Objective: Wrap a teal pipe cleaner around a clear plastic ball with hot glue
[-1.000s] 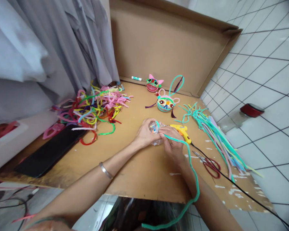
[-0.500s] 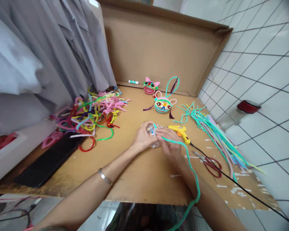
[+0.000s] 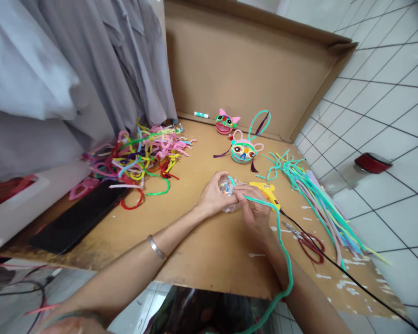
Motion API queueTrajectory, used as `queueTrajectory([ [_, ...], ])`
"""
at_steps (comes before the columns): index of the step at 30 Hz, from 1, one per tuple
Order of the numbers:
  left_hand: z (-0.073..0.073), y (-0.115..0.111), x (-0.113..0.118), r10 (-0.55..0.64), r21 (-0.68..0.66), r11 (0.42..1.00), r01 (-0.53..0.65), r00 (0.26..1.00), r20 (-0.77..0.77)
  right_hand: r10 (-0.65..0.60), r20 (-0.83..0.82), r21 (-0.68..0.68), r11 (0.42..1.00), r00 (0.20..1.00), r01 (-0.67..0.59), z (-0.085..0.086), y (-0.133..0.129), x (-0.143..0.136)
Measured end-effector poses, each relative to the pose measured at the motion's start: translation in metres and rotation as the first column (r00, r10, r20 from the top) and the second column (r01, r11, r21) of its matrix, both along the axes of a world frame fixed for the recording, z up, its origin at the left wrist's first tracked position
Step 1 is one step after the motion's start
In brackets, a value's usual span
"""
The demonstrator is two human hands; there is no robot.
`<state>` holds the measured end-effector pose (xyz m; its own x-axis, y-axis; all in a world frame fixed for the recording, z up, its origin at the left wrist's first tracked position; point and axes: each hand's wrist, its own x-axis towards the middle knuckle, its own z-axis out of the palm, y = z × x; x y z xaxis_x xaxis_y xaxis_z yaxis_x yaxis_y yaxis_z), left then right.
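My left hand (image 3: 212,194) is wrapped round a clear plastic ball (image 3: 227,186) with small coloured bits showing inside or on it. A long teal pipe cleaner (image 3: 283,236) is pinched in my right hand (image 3: 256,206), against the ball's right side. Its short end shows on top of the ball, and the rest trails over my right forearm and off the table's front edge. Just behind my right hand lies a yellow glue gun (image 3: 266,191), partly covered by the fingers. Red-handled scissors (image 3: 310,246) lie to the right of that hand.
Two decorated animal-face balls, one teal and white (image 3: 243,150), one red and green (image 3: 225,123), stand at the back near a marker (image 3: 201,115). Left are tangled pipe cleaners (image 3: 146,157) and a black phone-like slab (image 3: 76,218). Straight pipe cleaners (image 3: 320,199) and a black cord (image 3: 362,283) lie right.
The whole view has shifted, so the table items sit slightly further right. Both hands keep their hold on the ball and pipe cleaner, with hardly any movement between them.
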<state>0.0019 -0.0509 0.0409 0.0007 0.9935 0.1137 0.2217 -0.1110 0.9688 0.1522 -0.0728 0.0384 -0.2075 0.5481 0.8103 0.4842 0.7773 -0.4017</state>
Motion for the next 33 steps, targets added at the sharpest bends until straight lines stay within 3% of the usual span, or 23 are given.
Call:
queueTrajectory([
  [8, 0.006, -0.002, -0.002, -0.018, 0.02, 1.0, 0.019, 0.999, -0.05, -0.014, -0.017, 0.017, 1.0, 1.0, 0.014, 0.002, 0.001, -0.002],
  [12, 0.004, -0.002, -0.003, -0.014, 0.064, 0.998, 0.018, 0.998, -0.067, 0.029, -0.037, 0.006, 1.0, 0.999, -0.029, 0.004, 0.001, -0.002],
  [23, -0.006, 0.001, -0.002, -0.033, 0.158, 0.987, 0.038, 0.999, -0.038, -0.034, -0.013, 0.047, 0.998, 0.999, 0.035, 0.006, -0.001, -0.004],
  [33, 0.004, -0.001, -0.003, -0.061, 0.078, 0.995, 0.061, 0.998, 0.001, -0.04, -0.002, 0.006, 0.999, 0.999, 0.04, 0.004, 0.0, -0.004],
])
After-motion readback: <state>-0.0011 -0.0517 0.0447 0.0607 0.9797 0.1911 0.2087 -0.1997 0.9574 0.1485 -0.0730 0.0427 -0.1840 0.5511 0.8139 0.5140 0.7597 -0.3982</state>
